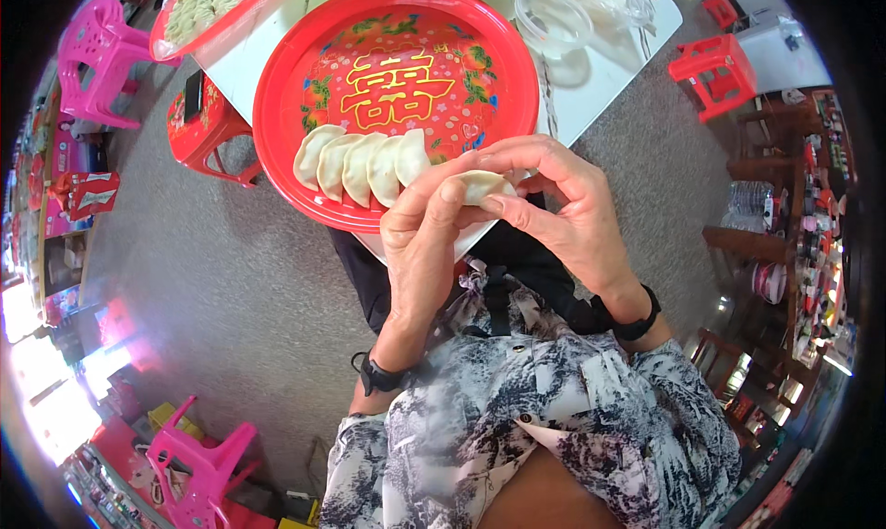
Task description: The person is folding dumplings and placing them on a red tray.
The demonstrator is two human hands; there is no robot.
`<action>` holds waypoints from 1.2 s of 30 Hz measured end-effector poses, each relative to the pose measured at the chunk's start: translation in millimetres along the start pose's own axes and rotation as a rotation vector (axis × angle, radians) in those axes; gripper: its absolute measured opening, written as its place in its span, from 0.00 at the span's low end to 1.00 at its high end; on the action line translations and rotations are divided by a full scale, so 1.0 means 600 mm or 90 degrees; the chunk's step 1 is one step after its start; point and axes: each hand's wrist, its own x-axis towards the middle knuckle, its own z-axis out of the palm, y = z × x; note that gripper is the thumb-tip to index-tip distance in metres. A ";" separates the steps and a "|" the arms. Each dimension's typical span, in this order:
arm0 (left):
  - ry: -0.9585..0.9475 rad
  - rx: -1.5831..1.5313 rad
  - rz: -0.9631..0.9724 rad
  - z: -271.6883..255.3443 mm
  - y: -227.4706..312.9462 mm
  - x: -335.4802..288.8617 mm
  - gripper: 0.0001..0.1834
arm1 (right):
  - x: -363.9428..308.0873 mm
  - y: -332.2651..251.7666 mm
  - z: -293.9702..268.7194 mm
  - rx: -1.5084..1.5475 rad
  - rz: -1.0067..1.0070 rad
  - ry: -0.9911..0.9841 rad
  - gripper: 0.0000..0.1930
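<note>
Between my two hands is a pale folded dumpling (482, 187), held just over the near right rim of a round red tray (277, 86). My left hand (426, 225) pinches its left side, the thumb lying against the front. My right hand (563, 206) grips the right end between thumb and fingers. Several finished dumplings (358, 165) stand side by side in a row along the tray's near left edge. Part of the rightmost one lies close to my left fingers. The back of the held dumpling is hidden by my fingers.
The tray rests on a white table (604, 100). Behind it to the right is a clear plastic tub (552, 20); a second red tray (249, 17) with rows of dumplings is at the far left. Red stool (210, 128) and pink chair (97, 54) stand left, another red stool (715, 75) right.
</note>
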 end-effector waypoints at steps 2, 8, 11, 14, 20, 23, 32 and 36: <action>0.020 -0.023 0.004 0.000 -0.001 0.000 0.16 | 0.001 0.004 0.000 -0.007 -0.011 0.001 0.12; 0.022 -0.041 0.010 -0.003 -0.007 0.000 0.16 | 0.007 0.009 0.003 -0.057 -0.082 0.036 0.08; 0.053 -0.052 -0.022 0.004 -0.001 0.001 0.18 | 0.010 0.006 -0.001 -0.088 -0.095 0.054 0.07; 0.004 -0.034 -0.001 0.001 0.006 0.003 0.20 | 0.012 0.006 -0.006 -0.113 -0.116 0.055 0.07; 0.006 0.268 0.032 -0.008 0.019 0.002 0.18 | 0.014 0.004 -0.003 -0.148 -0.147 0.046 0.06; 0.023 0.330 0.059 -0.006 0.025 0.003 0.14 | 0.012 0.002 -0.002 -0.124 -0.123 0.033 0.06; 0.067 0.165 0.094 -0.015 0.010 0.006 0.13 | -0.002 0.003 0.011 -0.003 -0.075 0.058 0.16; 0.067 0.037 0.056 -0.007 0.012 0.000 0.13 | -0.012 0.008 0.017 0.119 0.020 0.058 0.15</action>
